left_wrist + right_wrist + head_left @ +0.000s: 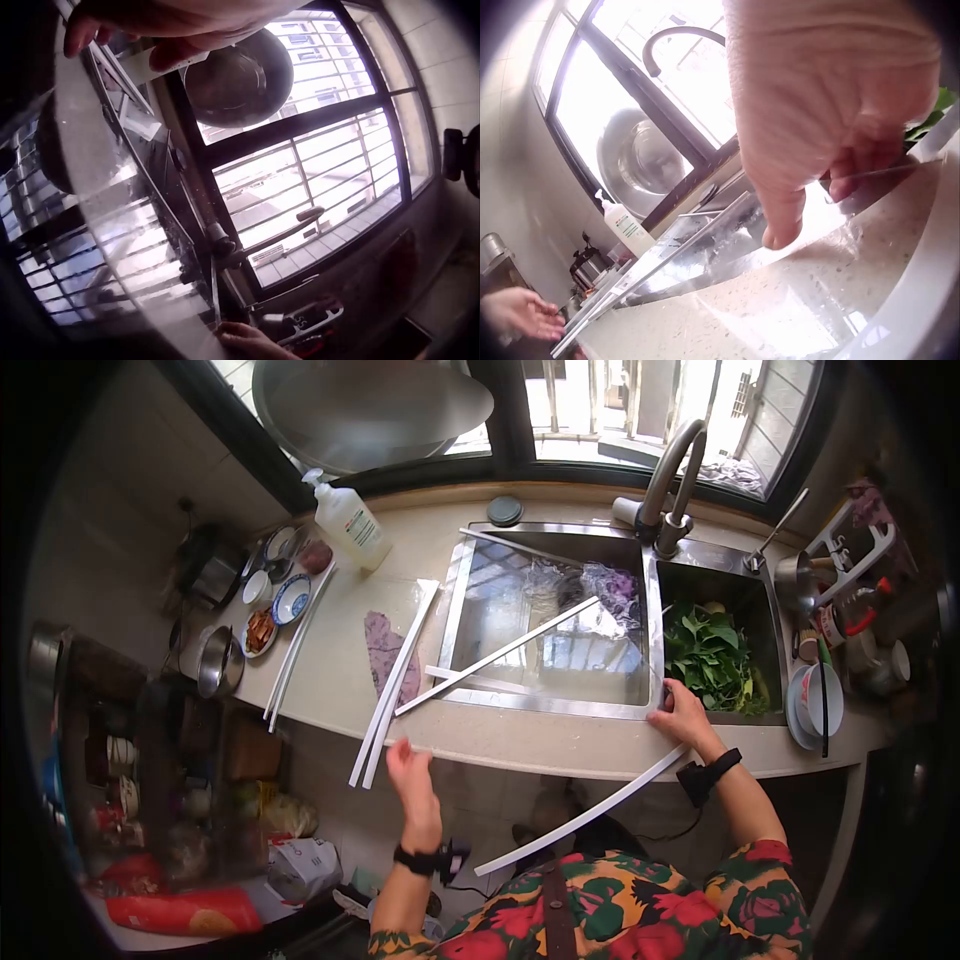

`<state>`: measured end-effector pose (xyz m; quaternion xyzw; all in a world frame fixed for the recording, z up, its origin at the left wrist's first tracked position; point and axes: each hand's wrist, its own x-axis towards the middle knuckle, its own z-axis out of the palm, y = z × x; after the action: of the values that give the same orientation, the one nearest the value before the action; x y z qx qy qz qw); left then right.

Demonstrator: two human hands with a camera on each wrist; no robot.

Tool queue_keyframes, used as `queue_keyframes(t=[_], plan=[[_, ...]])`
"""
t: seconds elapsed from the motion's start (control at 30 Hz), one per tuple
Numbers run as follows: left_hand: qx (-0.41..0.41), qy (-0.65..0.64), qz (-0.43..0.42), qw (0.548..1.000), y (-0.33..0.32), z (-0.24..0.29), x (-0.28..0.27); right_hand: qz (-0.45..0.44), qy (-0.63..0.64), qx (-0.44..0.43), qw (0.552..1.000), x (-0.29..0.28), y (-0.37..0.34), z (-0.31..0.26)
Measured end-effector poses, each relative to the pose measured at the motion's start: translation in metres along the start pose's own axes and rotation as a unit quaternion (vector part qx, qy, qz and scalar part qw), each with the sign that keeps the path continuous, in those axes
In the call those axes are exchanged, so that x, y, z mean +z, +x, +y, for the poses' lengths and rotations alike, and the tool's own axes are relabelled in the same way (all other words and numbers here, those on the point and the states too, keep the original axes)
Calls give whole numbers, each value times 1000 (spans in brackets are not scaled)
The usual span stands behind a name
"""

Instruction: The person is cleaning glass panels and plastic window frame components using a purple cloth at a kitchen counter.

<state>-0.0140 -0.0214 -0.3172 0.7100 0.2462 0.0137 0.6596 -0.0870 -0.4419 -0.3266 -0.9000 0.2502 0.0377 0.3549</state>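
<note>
A clear shelf panel (560, 730) with white edge strips slants over the counter front and the sink, the window mirrored in it. My right hand (682, 715) pinches its right side, thumb and fingers on either face in the right wrist view. At the opposite side my left hand (412, 780) hovers close to the edge, fingers fairly straight and loosely spread; in the right wrist view that hand (525, 313) is beside the panel's far corner. Just left of it, a pair of white strips (385, 705) overhangs the counter beside a purple patterned cloth (378, 640).
Leafy greens (712, 660) fill the right sink basin below the faucet (665, 490). A pump bottle (350, 525) stands at the back. Small dishes (292, 600) and a metal bowl (220, 663) sit at left, stacked bowls (812, 705) at right. More white strips (300, 650) lie at left.
</note>
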Motion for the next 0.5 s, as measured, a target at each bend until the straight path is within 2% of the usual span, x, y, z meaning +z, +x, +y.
queue_keyframes(t=[0.03, 0.07, 0.1, 0.13, 0.17, 0.2, 0.23, 0.27, 0.3, 0.33, 0.43, 0.47, 0.5], plan=[[-58, 22, 6, 998, -17, -9, -11, -6, -1, -2, 1000, 3, 3, 3], [-199, 21, 5, 980, -38, -2, -16, -9, 41, 34, 999, 5, 7, 4], [-202, 18, 11, 979, -40, -6, -18, -11, 83, 69, 994, 8, 11, 8], [-290, -55, -76, 953, -40, -11, -20, 7, 117, 61, 991, 16, 15, 17], [-369, -128, -163, 906, -41, -15, -20, 4, 113, 60, 992, 20, 17, 25], [-328, -115, -122, 930, -44, -18, -15, 19, 120, 61, 991, 19, 16, 22], [-329, -120, -121, 929, -48, -17, -11, 35, 126, 60, 990, 16, 16, 19], [-293, -98, -101, 946, -52, -13, -7, 34, 122, 55, 990, 13, 16, 18], [-256, -75, -80, 960, -56, -8, -4, 36, 181, 59, 981, 11, 13, 19], [-257, -78, -78, 960, -59, -2, -3, 37, 240, 66, 968, 7, 10, 19], [-197, -76, -86, 974, -60, 13, -5, 48, 307, 42, 949, -5, 7, 7], [-171, -104, -126, 972, -54, 19, -10, 59, 338, 4, 939, -3, 15, 11], [-144, -131, -168, 966, -46, 26, -14, 68, 343, 5, 937, -5, 19, 9]])
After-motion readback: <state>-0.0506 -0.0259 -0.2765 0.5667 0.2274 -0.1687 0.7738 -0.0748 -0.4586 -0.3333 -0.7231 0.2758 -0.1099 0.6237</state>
